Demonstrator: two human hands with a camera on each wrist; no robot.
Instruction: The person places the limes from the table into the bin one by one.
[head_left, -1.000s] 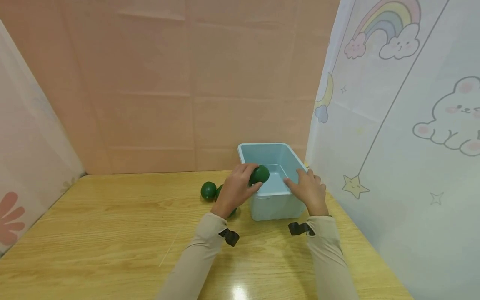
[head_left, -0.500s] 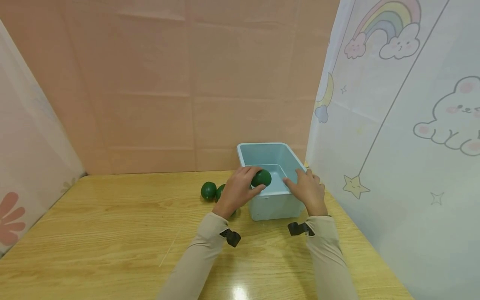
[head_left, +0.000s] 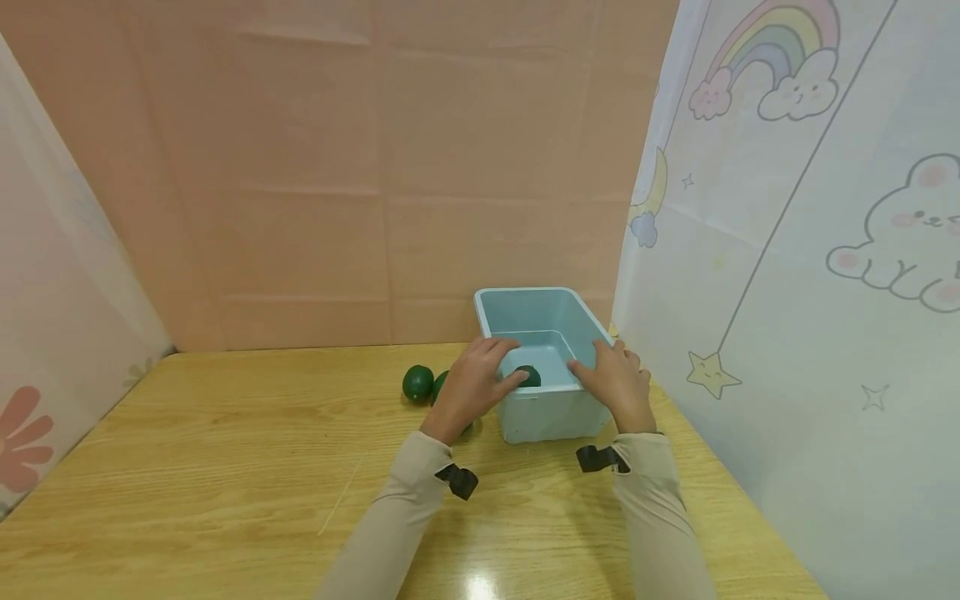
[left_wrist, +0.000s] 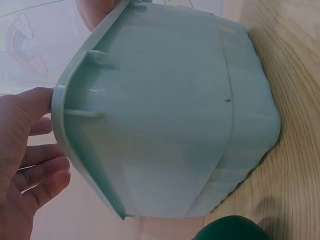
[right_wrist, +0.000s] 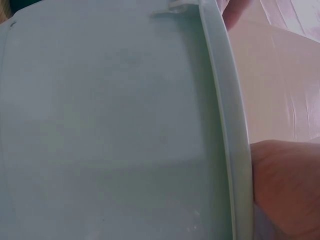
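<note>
A round dark green fruit [head_left: 532, 377] lies low inside the light blue plastic bin [head_left: 558, 415], partly hidden by the front wall and my left thumb. Over the bin's left front rim hovers my left hand [head_left: 472, 379], thumb and fingers spread with nothing between them. My right hand [head_left: 621, 385] rests at the right front corner of the rim, its loosely bent fingers reaching over the edge. The left wrist view has the bin's outer wall [left_wrist: 160, 110] beside the spread fingers; the right wrist view shows mostly bin wall [right_wrist: 110, 120].
To the left of the bin, a green fruit [head_left: 417, 383] sits on the wooden table [head_left: 247, 467]. Another fruit [head_left: 439, 383] touches it, and one more [head_left: 467, 428] is mostly behind my left wrist. A patterned wall sheet [head_left: 795, 350] stands close on the right.
My left hand has let go of the green fruit, which dropped from between its fingers to the inside of the bin. The right hand keeps its place at the rim.
</note>
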